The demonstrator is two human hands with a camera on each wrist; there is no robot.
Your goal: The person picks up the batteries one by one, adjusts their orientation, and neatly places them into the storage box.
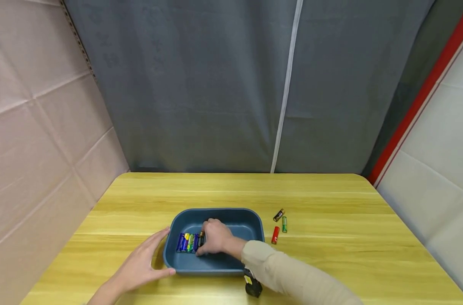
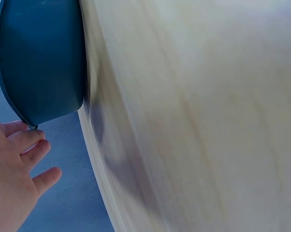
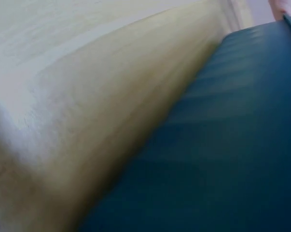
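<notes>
**While the left hand (image 1: 141,257) spans the tray's (image 1: 216,271) end, the right hand (image 1: 217,238) pinches a dark battery (image 1: 202,239)**

Where the view is nearest, a beige sleeve (image 1: 292,271) covers the right forearm, with a black device (image 1: 253,289) bearing a yellow patch just below its cuff. The left hand lies with its fingers extended and its thumb spread away from them, both touching the rim at the left end of the blue tray; the left wrist view shows fingertips against a corner of that rim.

The right hand reaches over the near right side into the tray, its fingers and thumb closed on the dark battery, at the right end of a row of batteries (image 1: 187,242). These lie side by side on the tray's floor, toward its left end, in blue, yellow and green wrappers. The right wrist view shows mostly the tray's blurred outer wall and the table (image 1: 159,190).

Just beyond the tray's right end, three loose batteries lie on the wood-grain table: a red battery (image 1: 275,235) nearest, a green battery (image 1: 284,224) farther back, and a black battery (image 1: 279,215) with a copper end, slanted, farthest. Behind the table hangs a grey curtain (image 1: 201,93) with a white strip (image 1: 286,89).
</notes>
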